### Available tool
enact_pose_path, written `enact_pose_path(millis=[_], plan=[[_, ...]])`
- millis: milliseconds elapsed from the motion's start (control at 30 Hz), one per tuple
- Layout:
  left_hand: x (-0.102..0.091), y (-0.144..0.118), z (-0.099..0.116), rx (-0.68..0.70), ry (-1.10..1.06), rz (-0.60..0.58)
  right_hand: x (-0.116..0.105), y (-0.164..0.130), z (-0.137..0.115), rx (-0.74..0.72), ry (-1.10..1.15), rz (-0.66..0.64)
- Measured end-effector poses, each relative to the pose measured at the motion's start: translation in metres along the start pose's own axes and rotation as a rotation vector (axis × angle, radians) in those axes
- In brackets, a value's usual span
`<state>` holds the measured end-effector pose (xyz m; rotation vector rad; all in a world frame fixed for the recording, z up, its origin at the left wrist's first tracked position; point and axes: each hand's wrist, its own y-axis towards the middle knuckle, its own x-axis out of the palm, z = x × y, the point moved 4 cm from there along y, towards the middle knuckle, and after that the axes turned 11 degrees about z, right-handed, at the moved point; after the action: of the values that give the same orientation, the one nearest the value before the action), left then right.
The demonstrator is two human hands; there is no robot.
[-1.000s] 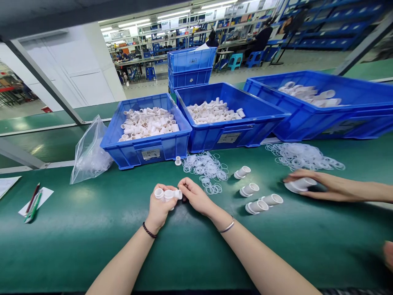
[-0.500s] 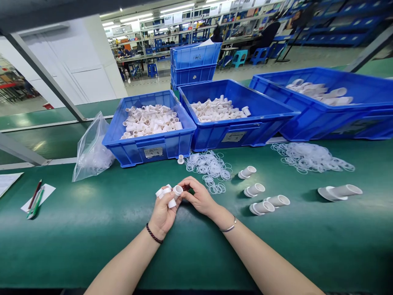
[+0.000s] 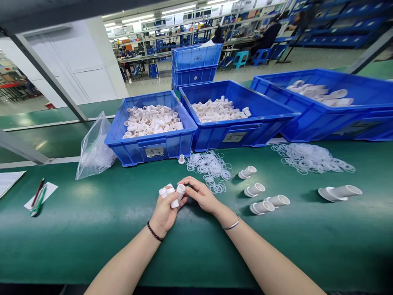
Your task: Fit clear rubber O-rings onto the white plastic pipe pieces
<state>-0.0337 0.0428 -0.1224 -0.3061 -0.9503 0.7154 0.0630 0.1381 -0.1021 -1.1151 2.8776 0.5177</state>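
Note:
My left hand (image 3: 166,214) is closed around several short white plastic pipe fittings (image 3: 175,203). One fitting (image 3: 181,189) in this bunch points its open end upward at the right side. The thumb and fingers of my right hand (image 3: 201,196) close on that fitting's edge; whether they also grip a thin ring there is too small to see. Beyond my hands lies a loose pile of clear thin rings (image 3: 211,164). A single white flanged fitting (image 3: 181,159) stands beside the pile. To the right, several flanged pipe fittings (image 3: 254,189) stand on the green table (image 3: 196,254).
Three blue bins hold white fittings: left (image 3: 153,153), middle (image 3: 236,135) and right (image 3: 307,116). Another ring pile (image 3: 310,157) and a larger fitting (image 3: 340,192) lie at right. A clear plastic bag (image 3: 95,153), pens (image 3: 38,200) and papers (image 3: 10,182) are at left.
Both hands have shifted slightly to the right in view, along with the scene at left. My right fingers have moved a little over the upright fitting's edge. The fittings remain in my left hand.

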Motion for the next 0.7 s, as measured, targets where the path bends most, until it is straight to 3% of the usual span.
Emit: enact_pose_path(millis=[167,400,533,700], plan=[[-0.003,0.001,-0.002,-0.039,-0.004,-0.003,0.001,0.000,0.003,0.060,0.035,-0.035],[0.000,0.001,-0.003,-0.120,-0.017,-0.011,0.003,-0.002,0.011,0.289,0.276,-0.104],[0.002,0.000,-0.001,-0.136,-0.040,-0.022,0.003,-0.001,0.012,0.321,0.362,-0.047],[0.001,0.000,-0.003,-0.126,-0.049,-0.034,0.013,-0.003,0.014,0.481,0.554,0.002]])
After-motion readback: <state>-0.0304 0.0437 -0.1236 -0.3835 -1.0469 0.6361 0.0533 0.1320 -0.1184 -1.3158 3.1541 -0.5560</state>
